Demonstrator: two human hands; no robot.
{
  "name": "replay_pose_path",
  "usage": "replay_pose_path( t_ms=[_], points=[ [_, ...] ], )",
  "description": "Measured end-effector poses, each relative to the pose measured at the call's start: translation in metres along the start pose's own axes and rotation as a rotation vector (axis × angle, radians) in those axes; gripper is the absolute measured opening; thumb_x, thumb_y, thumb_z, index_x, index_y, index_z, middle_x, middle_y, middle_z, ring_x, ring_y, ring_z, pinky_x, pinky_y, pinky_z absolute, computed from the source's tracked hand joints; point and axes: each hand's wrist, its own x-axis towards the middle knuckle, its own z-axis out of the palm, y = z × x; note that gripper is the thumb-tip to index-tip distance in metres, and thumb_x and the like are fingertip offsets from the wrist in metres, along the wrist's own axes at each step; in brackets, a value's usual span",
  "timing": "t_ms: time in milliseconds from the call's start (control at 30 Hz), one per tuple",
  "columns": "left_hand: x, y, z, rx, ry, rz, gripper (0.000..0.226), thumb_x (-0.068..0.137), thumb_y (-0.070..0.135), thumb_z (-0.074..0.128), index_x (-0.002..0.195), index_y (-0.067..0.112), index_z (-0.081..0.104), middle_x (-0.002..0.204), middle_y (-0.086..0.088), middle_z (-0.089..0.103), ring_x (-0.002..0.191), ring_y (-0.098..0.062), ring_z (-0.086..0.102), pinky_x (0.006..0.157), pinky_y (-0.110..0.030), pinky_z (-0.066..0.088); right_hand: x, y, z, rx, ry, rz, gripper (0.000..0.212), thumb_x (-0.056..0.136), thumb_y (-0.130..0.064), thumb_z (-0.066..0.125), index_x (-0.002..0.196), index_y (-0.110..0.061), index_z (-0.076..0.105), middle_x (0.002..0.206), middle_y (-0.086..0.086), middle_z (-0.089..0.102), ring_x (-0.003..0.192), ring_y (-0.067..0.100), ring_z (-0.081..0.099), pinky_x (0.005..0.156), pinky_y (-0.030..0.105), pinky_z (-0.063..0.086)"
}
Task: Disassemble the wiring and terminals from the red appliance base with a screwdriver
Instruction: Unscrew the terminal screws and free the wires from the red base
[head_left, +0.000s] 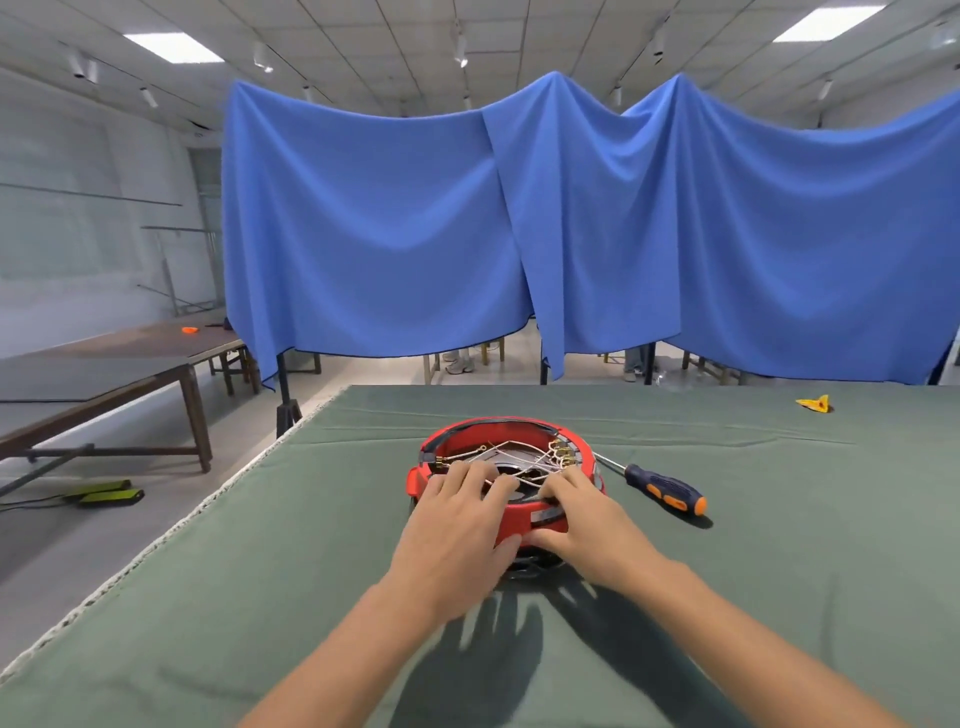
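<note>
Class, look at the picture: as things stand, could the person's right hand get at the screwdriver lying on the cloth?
Probably yes. The screwdriver lies on the cloth just right of the red base, and nothing lies between it and the right hand, which rests on the base.

Both forearms are bare to the frame's edge, with no sleeves, gloves or jewellery.

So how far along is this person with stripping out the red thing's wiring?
Early on. The wires still cross inside the red base, the screwdriver lies unused beside it, and the left hand and right hand rest on its near rim. Nothing looks removed yet.
</note>
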Motion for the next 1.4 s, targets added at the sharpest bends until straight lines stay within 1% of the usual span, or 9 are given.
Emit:
replay_pose_path(
  t_ms=[167,300,433,567,767,900,1033,1200,1400],
  points=[
    [0.034,-0.011,0.044,0.020,-0.019,0.161,0.044,0.091,0.053,0.034,0.103,0.021,0.062,0.102,0.004,0.059,0.102,-0.021,0.053,0.091,-0.033,0.042,-0.012,0.021,-0.017,0.105,0.192,-0.007,0.027,0.079,-0.025,0.056,0.104,-0.034,0.051,0.103,-0.022,0.039,0.081,0.005,0.055,0.067,0.030,0.048],
    [0.058,-0.021,0.076,-0.028,0.099,0.210,0.039,0.092,0.046,0.039,0.086,0.019,0.067,0.084,0.004,0.062,0.082,-0.021,0.058,0.076,-0.034,0.051,0.018,0.063,-0.028,-0.177,0.411,0.185,0.023,0.082,-0.021,0.060,0.105,-0.025,0.057,0.102,-0.015,0.042,0.095,0.010,0.049,0.056,0.024,0.035],
    [0.077,-0.029,0.097,-0.057,0.183,0.157,0.036,0.089,0.043,0.045,0.082,0.018,0.069,0.079,0.004,0.065,0.076,-0.021,0.059,0.069,-0.032,0.051,0.043,0.100,-0.015,-0.385,0.250,0.490,0.041,0.088,-0.034,0.054,0.126,-0.021,0.048,0.124,0.000,0.047,0.116,0.022,0.042,0.085,0.035,0.041],
    [0.082,-0.027,0.107,-0.098,0.237,0.102,0.031,0.085,0.042,0.051,0.076,0.018,0.068,0.073,0.004,0.065,0.069,-0.020,0.058,0.064,-0.031,0.049,0.045,0.119,-0.008,-0.556,0.084,0.627,0.030,0.090,-0.039,0.047,0.115,-0.022,0.050,0.119,0.000,0.056,0.112,0.023,0.050,0.081,0.032,0.041],
    [0.080,-0.024,0.108,-0.152,0.249,0.062,0.027,0.082,0.040,0.055,0.073,0.018,0.067,0.070,0.005,0.064,0.066,-0.020,0.058,0.060,-0.032,0.047,0.042,0.126,-0.020,0.065,0.265,0.734,0.014,0.090,-0.035,0.057,0.090,-0.021,0.059,0.082,-0.002,0.067,0.082,0.027,0.065,0.071,0.034,0.047],
    [0.078,-0.022,0.109,-0.172,0.245,0.038,0.027,0.084,0.041,0.053,0.075,0.019,0.068,0.072,0.006,0.066,0.067,-0.018,0.059,0.061,-0.031,0.046,0.050,0.115,-0.024,0.678,0.443,0.698,0.006,0.098,-0.022,0.051,0.100,-0.017,0.050,0.091,0.007,0.070,0.044,0.017,0.062,0.040,0.028,0.049],
    [0.078,-0.023,0.111,-0.173,0.261,0.040,0.031,0.087,0.042,0.052,0.076,0.019,0.070,0.072,0.006,0.067,0.067,-0.017,0.061,0.059,-0.031,0.045,0.056,0.102,-0.033,0.918,0.458,0.591,0.037,0.102,-0.014,0.042,0.129,-0.039,0.041,0.098,0.008,0.068,0.045,0.027,0.064,0.036,0.027,0.048],
    [0.081,-0.020,0.109,-0.177,0.230,0.005,0.033,0.087,0.044,0.050,0.078,0.020,0.071,0.071,0.006,0.069,0.066,-0.016,0.064,0.061,-0.031,0.047,0.061,0.080,-0.042,1.249,0.395,0.531,0.033,0.097,-0.010,0.036,0.087,-0.011,0.068,0.088,0.016,0.071,0.056,0.031,0.069,0.042,0.028,0.053],
    [0.080,-0.018,0.104,-0.229,0.172,-0.019,0.030,0.088,0.046,0.052,0.082,0.024,0.071,0.074,0.010,0.069,0.067,-0.013,0.063,0.061,-0.030,0.047,0.080,0.069,-0.059,1.208,0.303,0.301,0.046,0.095,-0.016,0.023,0.108,-0.011,0.067,0.094,0.018,0.074,0.077,0.036,0.072,0.051,0.028,0.056]
  ],
)
